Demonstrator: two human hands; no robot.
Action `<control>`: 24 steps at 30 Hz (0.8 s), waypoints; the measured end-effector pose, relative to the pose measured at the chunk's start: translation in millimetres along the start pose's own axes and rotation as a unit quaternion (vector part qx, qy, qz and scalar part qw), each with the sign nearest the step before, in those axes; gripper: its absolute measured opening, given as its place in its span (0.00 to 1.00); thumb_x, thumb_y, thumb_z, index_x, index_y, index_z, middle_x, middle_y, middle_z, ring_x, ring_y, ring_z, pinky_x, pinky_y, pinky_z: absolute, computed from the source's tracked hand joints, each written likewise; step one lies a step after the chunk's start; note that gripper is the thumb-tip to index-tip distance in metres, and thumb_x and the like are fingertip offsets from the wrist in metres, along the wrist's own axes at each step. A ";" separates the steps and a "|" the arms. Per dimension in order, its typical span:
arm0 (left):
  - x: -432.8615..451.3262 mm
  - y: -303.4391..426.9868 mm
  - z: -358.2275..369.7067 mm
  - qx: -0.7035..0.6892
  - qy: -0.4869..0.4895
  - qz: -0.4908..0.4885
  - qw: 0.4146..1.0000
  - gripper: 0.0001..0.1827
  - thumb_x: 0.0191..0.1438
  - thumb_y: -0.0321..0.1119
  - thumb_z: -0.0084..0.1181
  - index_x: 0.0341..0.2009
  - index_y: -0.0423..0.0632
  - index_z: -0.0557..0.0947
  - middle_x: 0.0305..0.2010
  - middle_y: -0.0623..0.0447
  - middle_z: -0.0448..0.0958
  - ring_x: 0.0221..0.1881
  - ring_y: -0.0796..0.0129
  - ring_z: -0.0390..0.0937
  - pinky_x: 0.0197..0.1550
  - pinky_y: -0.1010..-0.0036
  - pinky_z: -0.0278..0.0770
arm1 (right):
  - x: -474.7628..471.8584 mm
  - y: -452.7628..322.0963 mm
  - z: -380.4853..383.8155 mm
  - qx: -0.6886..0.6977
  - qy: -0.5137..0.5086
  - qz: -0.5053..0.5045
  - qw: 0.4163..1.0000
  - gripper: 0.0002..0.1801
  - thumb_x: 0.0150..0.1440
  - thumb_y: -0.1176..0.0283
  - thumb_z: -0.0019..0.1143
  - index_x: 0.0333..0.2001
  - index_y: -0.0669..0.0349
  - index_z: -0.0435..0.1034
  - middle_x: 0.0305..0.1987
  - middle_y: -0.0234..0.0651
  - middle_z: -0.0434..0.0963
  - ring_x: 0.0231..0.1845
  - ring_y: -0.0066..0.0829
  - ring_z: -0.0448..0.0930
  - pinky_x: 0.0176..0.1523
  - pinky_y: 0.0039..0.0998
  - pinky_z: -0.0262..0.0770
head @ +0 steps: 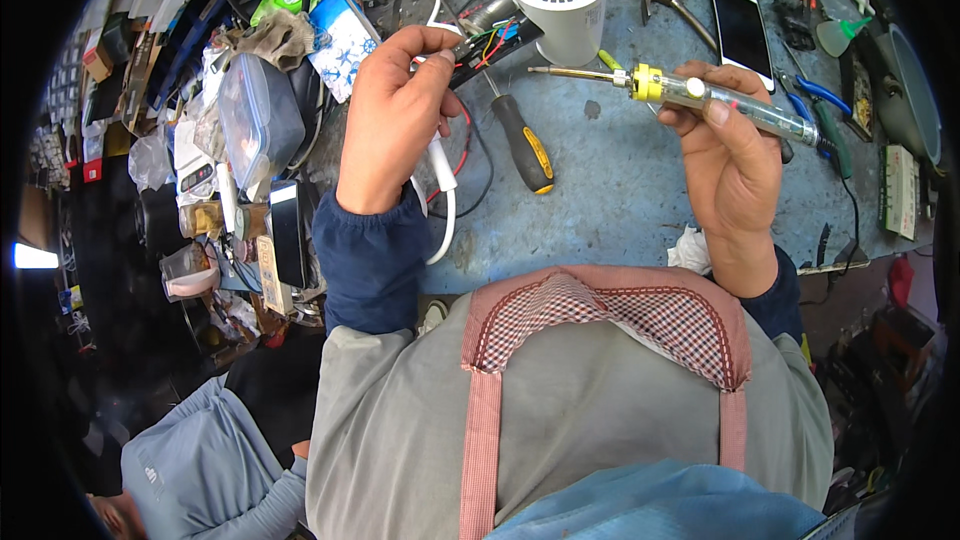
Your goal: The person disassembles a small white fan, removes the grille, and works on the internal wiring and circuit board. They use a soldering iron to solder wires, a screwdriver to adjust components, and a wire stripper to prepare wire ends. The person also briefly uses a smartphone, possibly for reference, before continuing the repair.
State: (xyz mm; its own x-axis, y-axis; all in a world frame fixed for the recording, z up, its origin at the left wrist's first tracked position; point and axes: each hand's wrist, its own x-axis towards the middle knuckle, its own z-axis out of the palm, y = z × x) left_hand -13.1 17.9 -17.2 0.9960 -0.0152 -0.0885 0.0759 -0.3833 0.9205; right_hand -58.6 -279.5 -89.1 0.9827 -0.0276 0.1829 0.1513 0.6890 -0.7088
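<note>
Between the fingers of my left hand (412, 101) is a dark, narrow electronic part (496, 52) with red, yellow and green wires and a blue piece on it. My right hand (731, 135) holds a clear-handled soldering iron (690, 90) with a yellow collar, its metal tip pointing left. The tip is apart from the wires. Below the wired part lies a black and yellow screwdriver (525, 146). A white cylindrical appliance (561, 7) with a slotted round top stands just behind. A thick white cable (450, 210) hangs below my left hand.
A claw hammer (675, 4) and a white smartphone (742, 30) lie at the back right, near blue-handled pliers (821, 94). Plastic boxes (259, 120) and clutter crowd the left. Crumpled white tissue (690, 250) lies by my right wrist. Another person (217, 457) is at the lower left.
</note>
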 end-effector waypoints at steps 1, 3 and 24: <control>-0.5 -0.5 0.7 -0.007 0.001 0.001 1.000 0.15 0.66 0.31 0.53 0.52 0.35 0.82 0.31 0.56 0.78 0.24 0.77 0.76 0.24 0.78 0.73 | 0.4 -1.0 0.2 -0.002 -0.005 -0.007 1.000 0.18 0.65 0.76 0.59 0.57 0.66 0.72 0.57 0.49 0.80 0.55 0.40 0.83 0.56 0.42 0.84; -0.7 0.9 3.2 -0.018 0.001 -0.001 1.000 0.14 0.67 0.31 0.53 0.52 0.35 0.82 0.28 0.56 0.78 0.23 0.77 0.75 0.24 0.78 0.72 | -2.0 -7.6 -0.5 -0.052 0.000 -0.065 0.997 0.17 0.66 0.75 0.57 0.58 0.67 0.71 0.57 0.50 0.80 0.54 0.40 0.83 0.55 0.42 0.84; 0.4 -15.4 10.7 -0.117 0.001 0.013 0.993 0.10 0.70 0.31 0.53 0.52 0.42 0.81 0.26 0.57 0.76 0.22 0.79 0.70 0.24 0.81 0.66 | -10.2 -215.2 -126.0 -0.388 0.324 -0.448 0.737 0.11 0.61 0.77 0.68 0.44 0.73 0.77 0.34 0.43 0.84 0.31 0.30 0.87 0.39 0.29 0.88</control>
State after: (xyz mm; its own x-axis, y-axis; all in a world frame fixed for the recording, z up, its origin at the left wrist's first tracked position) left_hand -14.4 13.9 -35.5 0.9978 -0.0201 -0.0633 0.0593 -0.1573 0.9858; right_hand -87.8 -518.8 -24.2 0.2564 -0.7339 0.6290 0.5387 -0.4318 -0.7234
